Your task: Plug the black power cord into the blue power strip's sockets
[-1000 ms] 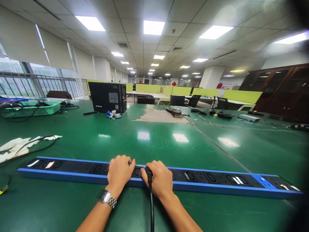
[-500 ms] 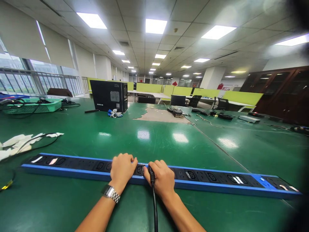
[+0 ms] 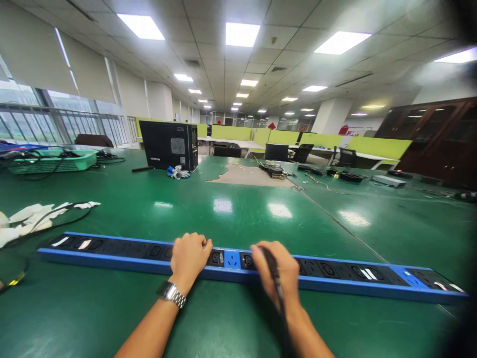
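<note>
A long blue and black power strip (image 3: pixel 149 265) lies across the green table in front of me. Left of its middle, my left hand (image 3: pixel 190 256) is wrapped over the strip, fingers curled round its far edge. Just right of the blue socket (image 3: pixel 232 259), my right hand (image 3: pixel 279 266) grips the plug end of a black power cord (image 3: pixel 278 283), whose cable runs down toward me. That hand is slightly blurred and over the strip's black sockets; its fingers hide the plug's tip. White labels stick to both ends of the strip.
White gloves (image 3: pixel 33 219) and a thin black cable lie at the left. Farther back are a green basket (image 3: pixel 55 163) of cables, a black computer case (image 3: pixel 167 145) and blue-white gloves (image 3: pixel 178 172). Electronic parts (image 3: pixel 274 170) and a grey box (image 3: pixel 388 181) sit along the far right.
My right hand has moved right along the strip with the power cord plug, uncovering the blue socket near the middle. My left hand has stayed on the strip.
</note>
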`<control>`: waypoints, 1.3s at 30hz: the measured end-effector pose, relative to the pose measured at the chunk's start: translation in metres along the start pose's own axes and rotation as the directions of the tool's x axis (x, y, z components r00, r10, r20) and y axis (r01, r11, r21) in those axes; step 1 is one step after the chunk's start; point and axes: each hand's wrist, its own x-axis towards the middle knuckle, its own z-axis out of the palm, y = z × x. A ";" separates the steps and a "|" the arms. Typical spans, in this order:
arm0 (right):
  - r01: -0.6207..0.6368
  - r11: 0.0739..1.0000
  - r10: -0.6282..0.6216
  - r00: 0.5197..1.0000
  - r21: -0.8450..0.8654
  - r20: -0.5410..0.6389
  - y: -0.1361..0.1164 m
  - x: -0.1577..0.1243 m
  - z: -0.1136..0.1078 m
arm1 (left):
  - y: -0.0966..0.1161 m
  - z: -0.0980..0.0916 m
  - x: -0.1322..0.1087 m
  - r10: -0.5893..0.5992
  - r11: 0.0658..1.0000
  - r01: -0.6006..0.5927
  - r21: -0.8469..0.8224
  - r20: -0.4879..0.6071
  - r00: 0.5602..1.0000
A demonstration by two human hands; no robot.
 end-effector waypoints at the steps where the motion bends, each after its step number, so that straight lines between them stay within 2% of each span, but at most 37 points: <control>1: -0.073 0.997 0.073 0.997 -0.029 -0.005 0.013 0.001 -0.010 | 0.000 0.000 0.000 0.004 1.000 -0.004 -0.001 -0.001 1.000; 3: -0.165 0.980 0.167 0.986 -0.113 0.004 0.037 0.003 -0.026 | -0.001 0.000 0.000 0.009 1.000 -0.009 -0.002 -0.006 1.000; 7: -0.156 0.956 0.177 0.982 -0.248 0.066 0.059 0.003 -0.038 | -0.001 -0.001 -0.001 0.006 1.000 -0.006 -0.002 -0.013 1.000; 12: 0.008 0.954 0.051 0.981 -0.300 0.190 0.058 0.007 -0.037 | 0.000 -0.001 -0.002 0.003 1.000 -0.003 -0.002 -0.015 1.000; 18: 0.264 0.891 -0.142 0.935 -0.370 0.324 0.062 0.010 -0.038 | 0.000 0.000 -0.002 0.003 1.000 -0.003 -0.004 -0.009 1.000; 20: 0.310 0.867 -0.162 0.916 -0.390 0.368 0.061 0.007 -0.039 | 0.000 0.000 -0.002 0.005 1.000 -0.005 -0.004 -0.008 1.000; 23: 0.288 0.895 -0.115 0.887 -0.341 0.447 0.064 0.008 -0.049 | -0.001 0.000 -0.001 0.012 1.000 -0.012 -0.008 -0.011 1.000; 25: 0.225 0.945 -0.057 0.827 -0.236 0.559 0.066 0.020 -0.062 | -0.001 0.000 -0.002 0.017 1.000 -0.017 -0.015 -0.016 1.000; 26: 0.169 0.972 -0.026 0.769 -0.165 0.638 0.067 0.029 -0.069 | -0.001 0.000 -0.002 0.020 1.000 -0.020 -0.019 -0.018 1.000; 29: -0.081 0.996 0.083 0.527 -0.048 0.846 0.062 0.065 -0.079 | -0.002 0.000 -0.002 0.025 0.999 -0.026 -0.033 -0.025 0.999; 30: -0.152 0.985 0.145 0.485 -0.080 0.862 0.058 0.075 -0.076 | -0.002 0.000 -0.003 0.028 0.999 -0.029 -0.037 -0.029 0.999; 31: -0.192 0.970 0.230 0.504 -0.151 0.832 0.053 0.083 -0.069 | -0.002 0.000 -0.003 0.031 0.999 -0.032 -0.040 -0.034 0.999; 32: -0.205 0.947 0.321 0.561 -0.247 0.763 0.048 0.088 -0.060 | -0.003 0.000 -0.003 0.034 0.999 -0.035 -0.042 -0.039 0.999; 33: -0.207 0.932 0.362 0.589 -0.298 0.723 0.044 0.089 -0.048 | -0.003 0.000 -0.003 0.037 0.998 -0.039 -0.043 -0.043 0.998; 36: -0.198 0.897 0.426 0.625 -0.395 0.654 0.037 0.080 -0.015 | -0.004 0.000 -0.004 0.049 0.998 -0.051 -0.043 -0.051 0.997; 39: -0.177 0.876 0.446 0.654 -0.450 0.611 0.039 0.069 -0.002 | -0.005 0.001 -0.004 0.064 0.997 -0.066 -0.043 -0.047 0.997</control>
